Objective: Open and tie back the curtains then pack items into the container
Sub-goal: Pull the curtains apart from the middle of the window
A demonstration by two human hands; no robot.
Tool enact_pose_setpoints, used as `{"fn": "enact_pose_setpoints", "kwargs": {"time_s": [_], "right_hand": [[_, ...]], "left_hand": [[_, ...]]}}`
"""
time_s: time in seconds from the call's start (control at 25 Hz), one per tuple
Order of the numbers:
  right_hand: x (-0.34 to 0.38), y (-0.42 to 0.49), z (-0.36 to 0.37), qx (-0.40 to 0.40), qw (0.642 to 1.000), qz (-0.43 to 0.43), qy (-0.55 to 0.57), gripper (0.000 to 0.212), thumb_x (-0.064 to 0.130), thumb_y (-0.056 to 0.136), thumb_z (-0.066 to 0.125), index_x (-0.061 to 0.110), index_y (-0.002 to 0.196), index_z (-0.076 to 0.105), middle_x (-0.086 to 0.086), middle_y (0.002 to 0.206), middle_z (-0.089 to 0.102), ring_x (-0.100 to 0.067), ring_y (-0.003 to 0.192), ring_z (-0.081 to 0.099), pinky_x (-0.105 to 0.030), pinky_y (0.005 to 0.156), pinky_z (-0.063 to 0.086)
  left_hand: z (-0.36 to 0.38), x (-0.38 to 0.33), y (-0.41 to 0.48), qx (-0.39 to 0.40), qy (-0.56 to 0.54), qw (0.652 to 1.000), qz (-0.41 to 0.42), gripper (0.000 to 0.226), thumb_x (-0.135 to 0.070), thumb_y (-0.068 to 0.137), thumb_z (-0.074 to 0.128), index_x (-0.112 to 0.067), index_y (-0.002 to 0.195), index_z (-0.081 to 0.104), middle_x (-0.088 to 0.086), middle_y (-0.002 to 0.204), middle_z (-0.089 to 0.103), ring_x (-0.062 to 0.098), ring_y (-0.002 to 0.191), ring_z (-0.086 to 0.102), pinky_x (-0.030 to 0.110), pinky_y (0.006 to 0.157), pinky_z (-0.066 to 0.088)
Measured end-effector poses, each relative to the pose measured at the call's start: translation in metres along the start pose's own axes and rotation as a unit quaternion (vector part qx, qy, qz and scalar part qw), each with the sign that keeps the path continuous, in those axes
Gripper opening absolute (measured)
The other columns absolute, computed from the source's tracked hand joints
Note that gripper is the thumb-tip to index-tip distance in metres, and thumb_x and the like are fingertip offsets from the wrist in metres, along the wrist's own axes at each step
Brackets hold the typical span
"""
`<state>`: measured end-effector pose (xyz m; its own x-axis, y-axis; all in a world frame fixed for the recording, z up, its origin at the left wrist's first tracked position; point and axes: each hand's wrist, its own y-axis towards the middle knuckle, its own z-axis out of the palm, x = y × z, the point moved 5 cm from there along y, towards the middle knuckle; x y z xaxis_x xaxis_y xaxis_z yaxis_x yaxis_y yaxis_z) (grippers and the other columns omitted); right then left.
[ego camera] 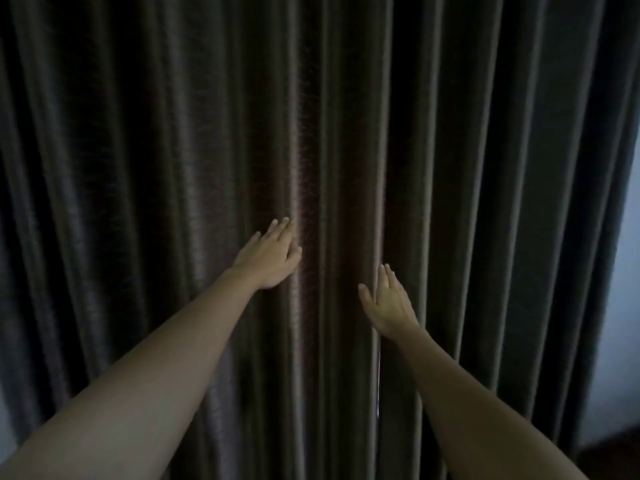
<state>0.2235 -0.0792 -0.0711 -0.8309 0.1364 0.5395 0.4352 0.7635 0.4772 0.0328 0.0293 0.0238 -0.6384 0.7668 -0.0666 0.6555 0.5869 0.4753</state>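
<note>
- Straight ahead of the person, dark curtains (207,133) hung shut, filling almost the whole view in deep vertical pleats.
- At right, a strip of pale wall (623,271) showed past the curtain edge, with dark floor (609,455) below it.
- A thin bright line ran down by the right wrist, likely the gap where the two panels met.
- Left hand (272,258) lay flat and unclenched, fingers together, pressed against a fold left of centre and gripping nothing.
- Right hand (388,301) was likewise spread and empty, fingertips at the fold beside the bright line, lower than the left.
- Both bare forearms reached up from the bottom corners.
- Fabric looked thick, soft and faintly glossy; it would probably feel weighty, give under the palm and slide a little.
- Best hold, by my judgement: pinch each panel's inner edge at the gap and draw outward.
- No tie-backs or container were visible.
</note>
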Motion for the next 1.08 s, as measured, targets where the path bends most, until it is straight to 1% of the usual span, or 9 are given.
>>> {"fn": "enact_pose_setpoints", "kwargs": {"time_s": [0.12,0.32,0.48,0.56,0.64,0.72,0.84,0.96,1.08], "right_hand": [[-0.029,0.034,-0.004,-0.024,1.000,0.017,0.008,0.071,0.047,0.097,0.035,0.010,0.149,0.004,-0.007,0.159,0.003,-0.020,0.146,0.003,-0.036,0.119,0.010],[-0.059,0.121,-0.003,-0.017,0.999,-0.004,0.042,0.081,0.058,0.093,0.035,0.012,0.150,0.001,-0.005,0.160,0.000,-0.018,0.146,0.001,-0.033,0.117,0.007],[-0.069,0.178,-0.005,-0.005,0.993,-0.034,0.109,0.092,0.066,0.086,0.042,0.015,0.150,-0.001,-0.003,0.160,0.000,-0.019,0.146,0.004,-0.037,0.118,0.012],[-0.069,0.202,-0.003,0.010,0.986,-0.052,0.160,0.098,0.069,0.082,0.046,0.017,0.150,-0.002,-0.002,0.160,0.000,-0.019,0.146,0.008,-0.039,0.119,0.016],[-0.064,0.219,0.002,0.021,0.974,-0.081,0.211,0.103,0.075,0.076,0.050,0.024,0.150,0.000,0.002,0.159,0.006,-0.018,0.145,0.014,-0.043,0.117,0.022],[-0.056,0.230,0.010,0.032,0.965,-0.104,0.240,0.107,0.079,0.070,0.053,0.029,0.149,0.002,0.004,0.158,0.010,-0.017,0.144,0.017,-0.047,0.115,0.027],[-0.034,0.244,0.025,0.058,0.959,-0.132,0.245,0.115,0.081,0.064,0.054,0.029,0.149,-0.002,0.005,0.158,0.012,-0.017,0.143,0.021,-0.045,0.114,0.029],[0.004,0.249,0.043,0.090,0.955,-0.168,0.228,0.118,0.087,0.058,0.052,0.035,0.148,-0.006,0.005,0.157,0.017,-0.018,0.141,0.027,-0.044,0.112,0.032],[0.038,0.248,0.058,0.075,0.951,-0.201,0.221,0.118,0.085,0.059,0.049,0.029,0.150,-0.003,0.005,0.158,0.013,-0.018,0.141,0.024,-0.038,0.113,0.029]], "left_hand": [[0.001,-0.025,0.050,-0.021,-0.007,0.999,0.041,0.060,-0.040,0.100,0.026,-0.015,0.151,0.004,0.000,0.160,0.000,0.015,0.147,-0.001,0.040,0.118,0.008],[-0.006,-0.081,0.150,-0.074,0.026,0.992,0.097,0.060,-0.038,0.101,0.026,-0.016,0.151,0.003,-0.001,0.160,-0.002,0.014,0.147,-0.003,0.038,0.118,0.007],[-0.008,-0.112,0.222,-0.144,0.127,0.973,0.130,0.057,-0.040,0.100,0.025,-0.021,0.151,0.006,0.001,0.160,-0.004,0.016,0.147,-0.006,0.041,0.119,0.005],[-0.010,-0.125,0.246,-0.180,0.198,0.952,0.152,0.054,-0.040,0.100,0.024,-0.027,0.150,0.010,0.002,0.160,-0.006,0.019,0.147,-0.008,0.044,0.118,0.002],[-0.007,-0.133,0.266,-0.188,0.285,0.926,0.159,0.050,-0.042,0.099,0.022,-0.030,0.148,0.020,0.001,0.160,-0.007,0.021,0.146,-0.010,0.048,0.116,-0.003],[-0.009,-0.129,0.278,-0.192,0.362,0.904,0.123,0.050,-0.044,0.099,0.020,-0.026,0.141,0.039,0.001,0.160,-0.002,0.022,0.146,-0.011,0.053,0.114,-0.009],[-0.025,-0.104,0.285,-0.207,0.409,0.888,0.023,0.051,-0.045,0.097,0.025,-0.019,0.121,0.062,0.005,0.159,0.011,0.025,0.146,-0.010,0.057,0.112,-0.013],[-0.044,-0.073,0.279,-0.228,0.438,0.869,-0.025,0.038,-0.038,0.096,0.037,-0.019,0.107,0.067,0.010,0.152,0.031,0.029,0.147,0.000,0.060,0.112,-0.007],[-0.063,-0.048,0.270,-0.254,0.466,0.845,-0.070,0.025,-0.031,0.094,0.049,-0.019,0.109,0.064,0.009,0.144,0.043,0.030,0.146,0.012,0.062,0.112,0.003]]}}
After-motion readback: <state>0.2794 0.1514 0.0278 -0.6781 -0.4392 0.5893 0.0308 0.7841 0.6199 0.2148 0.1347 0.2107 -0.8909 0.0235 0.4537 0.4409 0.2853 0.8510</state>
